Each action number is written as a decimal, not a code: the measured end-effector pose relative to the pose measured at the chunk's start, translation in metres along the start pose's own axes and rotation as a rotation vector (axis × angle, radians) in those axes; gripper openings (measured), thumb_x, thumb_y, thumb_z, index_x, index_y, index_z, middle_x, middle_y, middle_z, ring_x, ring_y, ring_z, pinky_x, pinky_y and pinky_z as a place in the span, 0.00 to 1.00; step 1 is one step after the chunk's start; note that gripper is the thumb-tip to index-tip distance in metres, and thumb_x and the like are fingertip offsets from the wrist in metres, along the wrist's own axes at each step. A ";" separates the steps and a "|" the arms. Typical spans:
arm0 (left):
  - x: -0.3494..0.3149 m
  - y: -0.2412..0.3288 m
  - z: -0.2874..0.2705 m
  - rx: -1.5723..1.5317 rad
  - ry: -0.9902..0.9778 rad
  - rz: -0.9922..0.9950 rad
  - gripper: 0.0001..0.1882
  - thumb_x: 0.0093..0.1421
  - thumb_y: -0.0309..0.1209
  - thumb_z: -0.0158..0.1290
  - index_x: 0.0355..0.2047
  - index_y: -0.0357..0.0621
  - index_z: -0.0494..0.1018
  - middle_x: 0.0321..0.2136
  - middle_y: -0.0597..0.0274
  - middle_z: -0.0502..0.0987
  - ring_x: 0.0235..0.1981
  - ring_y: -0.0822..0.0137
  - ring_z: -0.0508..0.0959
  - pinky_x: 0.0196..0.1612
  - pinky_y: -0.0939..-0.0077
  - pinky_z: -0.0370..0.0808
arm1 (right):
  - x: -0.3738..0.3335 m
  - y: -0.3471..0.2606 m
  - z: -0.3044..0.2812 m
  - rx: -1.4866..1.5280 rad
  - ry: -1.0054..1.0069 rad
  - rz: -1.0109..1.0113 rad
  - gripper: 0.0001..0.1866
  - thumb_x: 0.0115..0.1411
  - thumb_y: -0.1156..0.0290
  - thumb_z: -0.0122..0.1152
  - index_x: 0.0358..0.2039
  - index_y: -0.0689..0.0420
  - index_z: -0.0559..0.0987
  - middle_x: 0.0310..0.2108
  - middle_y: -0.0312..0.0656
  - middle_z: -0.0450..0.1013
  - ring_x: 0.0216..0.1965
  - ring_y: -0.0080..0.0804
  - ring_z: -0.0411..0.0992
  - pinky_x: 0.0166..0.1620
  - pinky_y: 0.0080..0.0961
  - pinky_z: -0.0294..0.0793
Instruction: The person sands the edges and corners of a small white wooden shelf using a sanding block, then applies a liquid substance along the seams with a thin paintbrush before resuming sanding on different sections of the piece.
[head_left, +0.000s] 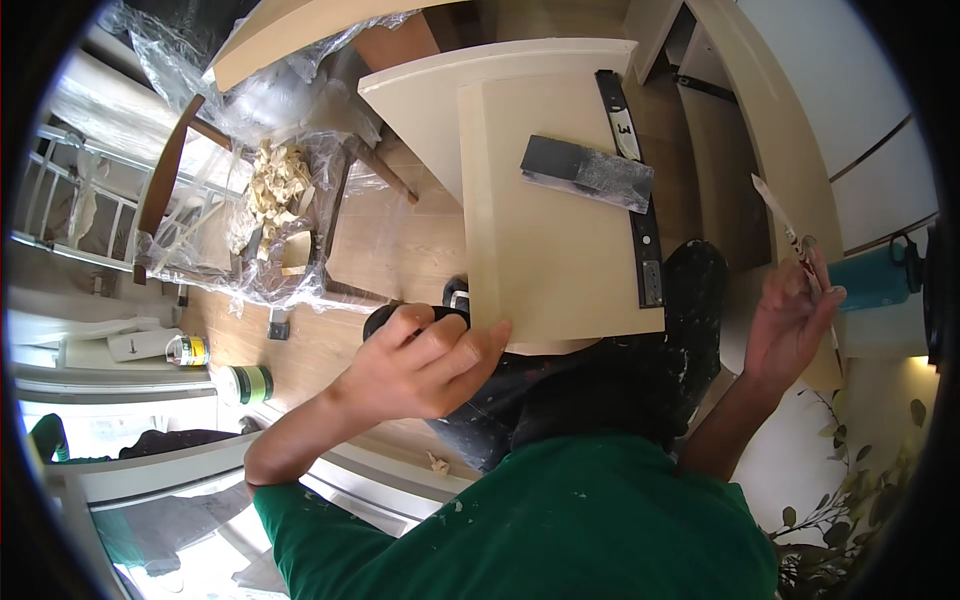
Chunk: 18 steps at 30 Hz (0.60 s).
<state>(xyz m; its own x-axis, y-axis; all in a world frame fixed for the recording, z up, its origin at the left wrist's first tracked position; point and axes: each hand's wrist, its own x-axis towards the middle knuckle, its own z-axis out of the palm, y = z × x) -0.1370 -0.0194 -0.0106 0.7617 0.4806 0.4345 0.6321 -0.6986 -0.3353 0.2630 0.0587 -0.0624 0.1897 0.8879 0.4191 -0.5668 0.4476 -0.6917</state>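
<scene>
Beige panel (545,255) lies flat on larger pale board (410,105), near edge toward wearer. L hand (425,362): fingers curled, tips at near-L corner; can't tell if pinching or only resting. R hand (785,325): fingers narrow, holding slim pale-tipped tool (775,208) up, off to R, well apart from panel; tool type unclear.

Technique (judgement): light touch at corner, no hard downward push, as near edge may overhang; tool tip aimed away from body & panel face while not in use.

Edges/room: blk sanding block (587,172) lies askew over blk strip (650,270) on R side, so R half's cluttered; L half bare, best for hand travel. L of panel, gap down to wood flr (390,235), then plastic-draped chair (163,185) w/ pale curled scraps (278,180). Teal item (868,278) near R hand; mind knuckles.
</scene>
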 end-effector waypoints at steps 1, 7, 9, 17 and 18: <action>0.001 0.003 0.002 0.043 0.006 0.005 0.16 0.48 0.32 0.60 0.38 0.47 0.84 0.38 0.72 0.72 0.40 0.71 0.70 0.43 0.73 0.66 | 0.000 0.000 0.000 -0.016 0.044 -0.008 0.34 0.76 0.49 0.49 0.62 0.72 0.70 0.36 0.37 0.69 0.35 0.25 0.61 0.39 0.24 0.62; 0.006 0.015 0.008 0.107 0.027 0.025 0.09 0.45 0.32 0.58 0.29 0.47 0.82 0.44 0.68 0.79 0.41 0.70 0.71 0.43 0.70 0.64 | 0.002 -0.001 0.011 -0.068 0.166 -0.065 0.34 0.76 0.46 0.46 0.58 0.69 0.76 0.34 0.36 0.68 0.35 0.24 0.61 0.35 0.24 0.61; 0.007 0.016 0.005 0.105 0.013 0.009 0.10 0.44 0.32 0.58 0.28 0.46 0.82 0.45 0.67 0.79 0.41 0.69 0.72 0.44 0.70 0.65 | 0.004 -0.003 0.005 -0.055 0.100 -0.069 0.34 0.77 0.47 0.46 0.58 0.69 0.77 0.35 0.36 0.68 0.35 0.24 0.61 0.35 0.23 0.61; 0.007 0.024 0.000 0.090 -0.014 -0.067 0.15 0.41 0.34 0.58 0.31 0.45 0.82 0.46 0.67 0.80 0.39 0.68 0.72 0.44 0.71 0.64 | 0.007 -0.005 0.007 -0.050 0.137 -0.093 0.32 0.77 0.48 0.45 0.57 0.69 0.77 0.39 0.36 0.70 0.34 0.23 0.61 0.33 0.22 0.62; 0.006 0.024 0.001 0.091 -0.005 -0.072 0.14 0.41 0.33 0.59 0.31 0.45 0.82 0.46 0.67 0.80 0.39 0.69 0.72 0.44 0.71 0.64 | 0.008 -0.005 0.009 -0.047 0.153 -0.097 0.32 0.77 0.49 0.45 0.57 0.69 0.77 0.39 0.36 0.70 0.34 0.23 0.61 0.33 0.22 0.62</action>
<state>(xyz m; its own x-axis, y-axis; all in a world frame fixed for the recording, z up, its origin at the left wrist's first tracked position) -0.1169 -0.0332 -0.0169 0.7146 0.5305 0.4560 0.6951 -0.6117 -0.3777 0.2602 0.0627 -0.0510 0.3633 0.8445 0.3936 -0.5021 0.5333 -0.6808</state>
